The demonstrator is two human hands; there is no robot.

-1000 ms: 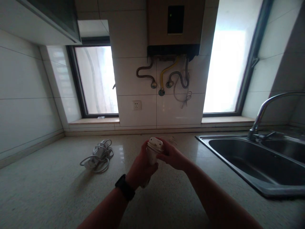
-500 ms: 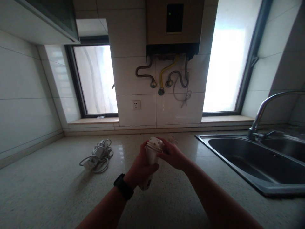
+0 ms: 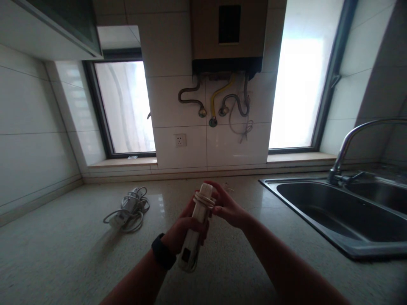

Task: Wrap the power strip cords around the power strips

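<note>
A white power strip [image 3: 191, 240] is held tilted above the countertop, its dark switch end low and towards me. My left hand [image 3: 188, 226] wraps round its middle, thumb across the top face. Several turns of the white cord [image 3: 204, 200] circle the strip near its far end. At those turns my right hand [image 3: 226, 206] has its fingers closed on the cord; some fingertips are hidden behind the strip. A second power strip [image 3: 129, 207], loosely wound in its own grey-white cord, lies on the counter to the left.
The speckled countertop [image 3: 79, 254] runs beneath both hands. On the right is a metal sink [image 3: 311, 216] with a curved faucet [image 3: 346, 146]. A wall socket [image 3: 179, 140] sits below a water heater [image 3: 229, 34] with hoses, between two windows. Small light scraps [image 3: 228, 187] lie near the back wall.
The held power strip has turned so its long face shows, and its near end has come lower and closer to me. My right hand has shifted slightly along with the cord turns.
</note>
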